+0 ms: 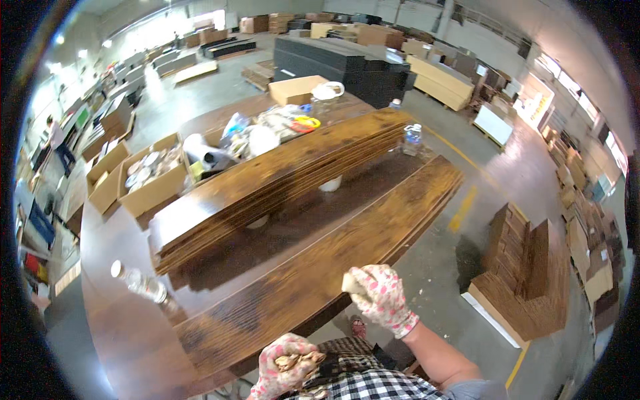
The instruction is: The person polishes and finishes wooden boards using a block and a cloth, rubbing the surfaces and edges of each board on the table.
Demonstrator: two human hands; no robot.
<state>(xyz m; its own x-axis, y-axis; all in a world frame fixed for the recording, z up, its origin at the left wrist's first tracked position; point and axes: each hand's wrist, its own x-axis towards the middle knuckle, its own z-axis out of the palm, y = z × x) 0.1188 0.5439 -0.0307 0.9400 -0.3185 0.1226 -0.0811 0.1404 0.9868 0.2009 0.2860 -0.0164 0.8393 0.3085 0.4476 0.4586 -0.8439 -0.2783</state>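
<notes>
Right grip (381,299) near brown board (327,262): glossy, dark-mottled, grained.

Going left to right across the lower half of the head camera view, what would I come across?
White-capped clear bottle lying on the table → left gloved hand → right gloved hand → stack of brown grooved boards on the floor.

Brown board (327,257), streaks possibly black.

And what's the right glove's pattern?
The right glove is white with pink spots, clearest in the head view.
</notes>
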